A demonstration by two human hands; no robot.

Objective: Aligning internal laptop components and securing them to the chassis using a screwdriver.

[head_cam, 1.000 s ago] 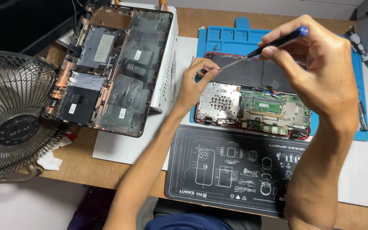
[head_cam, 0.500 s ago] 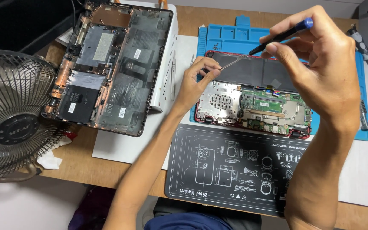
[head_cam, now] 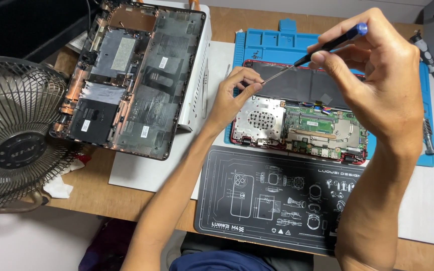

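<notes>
Screwdriver (head_cam: 322, 47) up in the air above the opened red laptop (head_cam: 302, 120), blue cap high, thin shaft slanting down to the left. Right hand (head_cam: 377, 80) clamped around the handle, fingers curled tight. Left hand (head_cam: 234, 95) pinched together on the tip of the shaft, thumb and forefinger closed right at the bit; whether a screw sits between them, cannot tell, too small.

Below, the laptop lying open on the blue mat (head_cam: 272, 47), dark battery at the back, silver fan plate and green board toward the front. Just in front, a black work mat (head_cam: 277, 200) with white outline drawings, touching the laptop's near edge.

Off to the left, a second laptop shell (head_cam: 131, 80), black and stripped, propped on a white box (head_cam: 197, 80). Further left, a wire-caged fan (head_cam: 16, 135) at the tabletop (head_cam: 91, 185) edge. At the right, a grey driver (head_cam: 430, 60) lying loose on the blue mat.

Risk from here, as a judgement: anything tiny gripped at the tip could slip and drop into the exposed board, hard to find among the components. A hard tip swung low could also scrape the board or nick the battery.
</notes>
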